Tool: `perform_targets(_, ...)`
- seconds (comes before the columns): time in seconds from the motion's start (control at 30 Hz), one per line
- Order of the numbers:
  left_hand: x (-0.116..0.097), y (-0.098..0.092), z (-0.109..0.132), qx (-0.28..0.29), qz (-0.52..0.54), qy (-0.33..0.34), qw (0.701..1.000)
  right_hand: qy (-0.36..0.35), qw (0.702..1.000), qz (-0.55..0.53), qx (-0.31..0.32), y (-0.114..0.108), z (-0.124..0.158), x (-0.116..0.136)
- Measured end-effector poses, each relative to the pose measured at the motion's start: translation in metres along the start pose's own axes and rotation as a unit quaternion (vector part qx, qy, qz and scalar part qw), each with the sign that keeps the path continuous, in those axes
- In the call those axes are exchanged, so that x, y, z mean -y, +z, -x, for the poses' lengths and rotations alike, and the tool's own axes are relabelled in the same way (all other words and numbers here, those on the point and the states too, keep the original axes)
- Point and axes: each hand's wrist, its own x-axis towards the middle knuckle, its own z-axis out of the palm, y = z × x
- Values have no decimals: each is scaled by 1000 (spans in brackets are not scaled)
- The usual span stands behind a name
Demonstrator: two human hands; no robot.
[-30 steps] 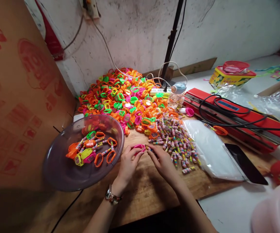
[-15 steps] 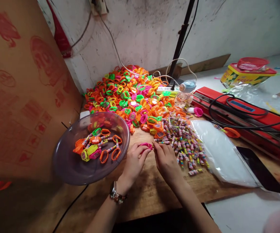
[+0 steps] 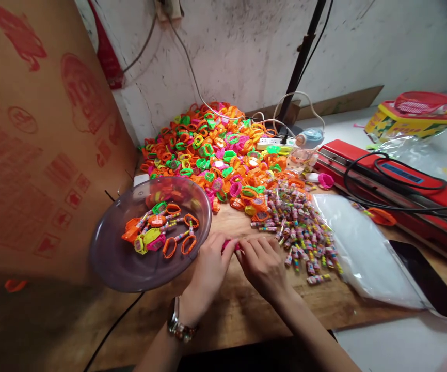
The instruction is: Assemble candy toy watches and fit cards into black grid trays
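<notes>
My left hand [image 3: 210,263] is closed around a pink plastic toy watch [image 3: 226,244], mostly covered by the fingers. My right hand [image 3: 264,263] has its fingertips pinched together against the watch's right side; what lies between them is hidden. Right of my hands is a heap of small clear tubes of coloured candies [image 3: 301,227] with printed labels. To the left, a translucent purple basin [image 3: 126,276] holds several orange, yellow, pink and green toy watches, some with candy tubes through or beside them. Behind, a big pile of bright toy watches [image 3: 211,150] reaches the wall.
A large cardboard box [image 3: 53,170] stands at left. On the right are clear plastic bags [image 3: 366,258], a dark phone-like slab [image 3: 427,279] and a red sealing machine [image 3: 397,170] with a black cable. A power strip [image 3: 272,143] and yellow tub [image 3: 409,121] sit farther back.
My hands have come together and lowered slightly, the right fingertips now meeting the pink toy watch. The whole view has shifted a little, so the scene sits farther right.
</notes>
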Motion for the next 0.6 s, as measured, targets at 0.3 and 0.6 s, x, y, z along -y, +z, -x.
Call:
perform_targets(0.3,9,-70,-12,-252,-267,-42,929,126,980,-26,149,20,-4,-38)
perform_targets(0.6,21,64,-70,-36,-268,-32,962,194,916,104,336,18,37,-45)
